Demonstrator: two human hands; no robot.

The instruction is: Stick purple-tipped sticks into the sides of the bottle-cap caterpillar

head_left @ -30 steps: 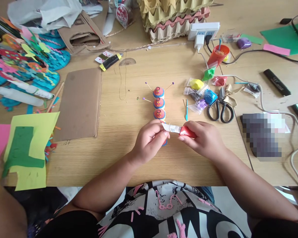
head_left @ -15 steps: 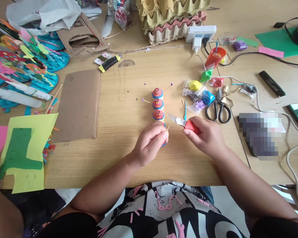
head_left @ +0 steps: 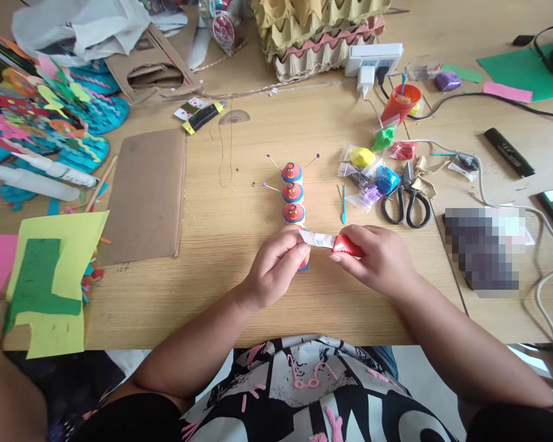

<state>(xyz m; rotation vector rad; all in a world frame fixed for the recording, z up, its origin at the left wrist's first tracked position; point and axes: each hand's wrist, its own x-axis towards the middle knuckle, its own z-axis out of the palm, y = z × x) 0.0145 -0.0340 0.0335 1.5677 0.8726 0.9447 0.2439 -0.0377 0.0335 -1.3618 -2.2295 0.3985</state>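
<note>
Though contents unclear, left hand (head_left: 275, 267) in a pinch — right hand (head_left: 381, 256) closed around knife (head_left: 321, 240).

pale wood-grain tabletop (head_left: 221, 307) filling most of the view, dark seams running down its right side, soft daylight-like sheen across the grain, and below the near edge there's a light, greyish-white floor (head_left: 426, 368) showing at the right.

Knife blade (head_left: 317, 239): smooth, shiny metal; handle (head_left: 348, 245): glossy red plastic. Sheet at ten o'clock (head_left: 142, 193): matt brown cardboard. Tabletop (head_left: 239, 276): wood-grained. Egg trays at twelve o'clock (head_left: 320, 37) looked rough.
</note>
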